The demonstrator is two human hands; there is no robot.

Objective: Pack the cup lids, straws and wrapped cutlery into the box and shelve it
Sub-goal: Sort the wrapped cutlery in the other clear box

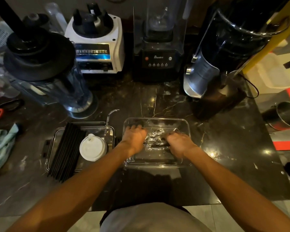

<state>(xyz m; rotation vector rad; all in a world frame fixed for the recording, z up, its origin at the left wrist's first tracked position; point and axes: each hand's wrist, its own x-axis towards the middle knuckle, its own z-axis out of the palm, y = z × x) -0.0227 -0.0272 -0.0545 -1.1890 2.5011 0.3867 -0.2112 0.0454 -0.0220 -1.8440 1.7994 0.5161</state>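
Observation:
A clear plastic box (185,124) sits on the dark marble counter in front of me. Inside it lies wrapped cutlery (156,137) in crinkly clear film. My left hand (135,137) and my right hand (180,143) are both down in the box, fingers curled on the wrapped cutlery from either side. To the left stands a second clear tray (110,131). It holds a bundle of black straws (65,151) that stick out over its near edge, and a stack of white cup lids (92,149).
Behind the box stand a white blender base (97,46), a black blender (157,52) and a coffee grinder (213,67). A blender jug (57,84) is at back left. A pale cloth (2,146) lies at far left, a metal pot (286,114) beyond the counter's right edge.

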